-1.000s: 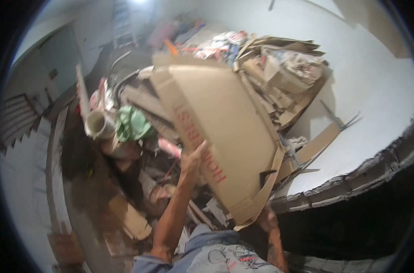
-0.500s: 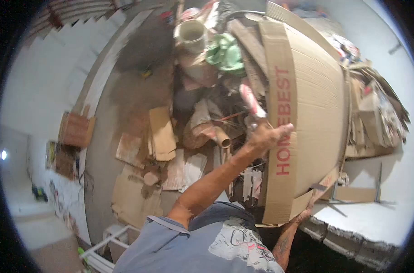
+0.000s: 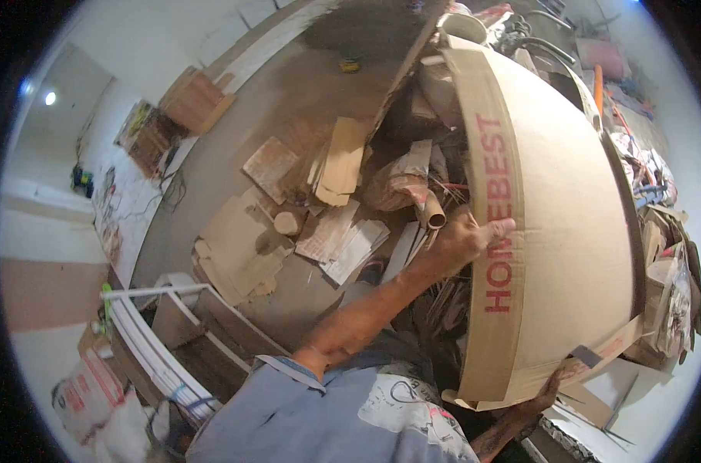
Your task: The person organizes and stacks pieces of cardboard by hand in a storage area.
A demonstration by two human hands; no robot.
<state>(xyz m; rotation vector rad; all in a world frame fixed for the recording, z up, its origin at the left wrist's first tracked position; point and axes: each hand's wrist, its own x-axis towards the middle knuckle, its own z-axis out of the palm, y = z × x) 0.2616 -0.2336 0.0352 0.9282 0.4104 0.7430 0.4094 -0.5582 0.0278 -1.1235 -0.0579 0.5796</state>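
Observation:
A large flat cardboard box (image 3: 570,231) with red HOMEBEST lettering stands in front of me on the right. My left hand (image 3: 474,235) grips its left edge, thumb over the lettering and fingers behind. My right hand (image 3: 549,390) holds the lower edge near a dark patch, its fingers partly hidden by the cardboard. Just left of my left hand lies a cardboard tube (image 3: 434,213), among scraps and a crumpled sack (image 3: 397,184).
Folded cardboard pieces (image 3: 341,162), flattened cardboard (image 3: 239,243) and tiles (image 3: 269,166) lie on the floor to the left. A white frame (image 3: 154,339) stands at lower left. More debris (image 3: 667,293) leans against the right wall.
The view has turned, so the floor items appear further right and the white frame shows more. Both hands still hold the box, and the pink-and-white item by my left hand is out of sight.

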